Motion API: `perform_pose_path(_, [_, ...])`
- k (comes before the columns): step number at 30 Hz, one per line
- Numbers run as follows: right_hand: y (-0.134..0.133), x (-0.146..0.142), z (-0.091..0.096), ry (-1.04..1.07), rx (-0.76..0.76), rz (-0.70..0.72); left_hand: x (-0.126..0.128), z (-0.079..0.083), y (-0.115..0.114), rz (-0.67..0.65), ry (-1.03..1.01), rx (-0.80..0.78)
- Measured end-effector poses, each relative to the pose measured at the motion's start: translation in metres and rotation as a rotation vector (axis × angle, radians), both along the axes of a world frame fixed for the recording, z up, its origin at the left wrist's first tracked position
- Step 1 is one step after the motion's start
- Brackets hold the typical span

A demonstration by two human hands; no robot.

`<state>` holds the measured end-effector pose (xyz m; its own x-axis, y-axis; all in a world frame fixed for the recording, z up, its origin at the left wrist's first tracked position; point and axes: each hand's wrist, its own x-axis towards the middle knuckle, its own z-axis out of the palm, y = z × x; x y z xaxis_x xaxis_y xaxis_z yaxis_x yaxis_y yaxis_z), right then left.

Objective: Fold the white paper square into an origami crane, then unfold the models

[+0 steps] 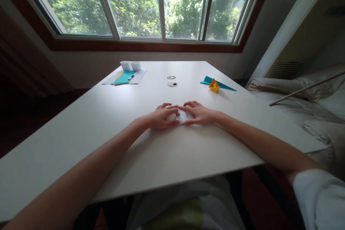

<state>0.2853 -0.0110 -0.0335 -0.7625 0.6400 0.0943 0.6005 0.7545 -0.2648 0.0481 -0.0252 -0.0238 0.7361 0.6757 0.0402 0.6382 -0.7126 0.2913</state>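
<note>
A small piece of folded white paper (182, 116) lies on the white table in front of me. My left hand (163, 116) is on its left side, with thumb and fingers closed on the paper's edge. From the other side my right hand (198, 113) holds it the same way, fingertips at the top and thumb near the bottom edge. The fingertips of both hands nearly meet at the paper's upper edge. Fingers cover parts of the paper, so its full shape is hidden.
A yellow paper boat (214, 85) and a teal paper plane (226, 87) sit at the right. At back left are two white paper boxes (136, 66), teal paper (125, 77) and a pen (132, 77). Two round pieces (172, 84) lie mid-table (151, 97).
</note>
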Motion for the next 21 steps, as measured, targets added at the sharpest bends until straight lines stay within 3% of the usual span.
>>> perform_pose_path(7, [0.001,-0.002,0.001,0.017,-0.041,-0.037,0.002,-0.003,-0.005,0.038,-0.056,0.018])
perform_pose_path(14, [-0.001,-0.006,-0.004,0.044,0.011,-0.152,0.009,-0.009,-0.010,0.241,-0.107,0.065])
perform_pose_path(21, [-0.004,-0.008,-0.003,0.096,0.002,-0.278,0.017,-0.005,-0.016,0.313,-0.055,0.077])
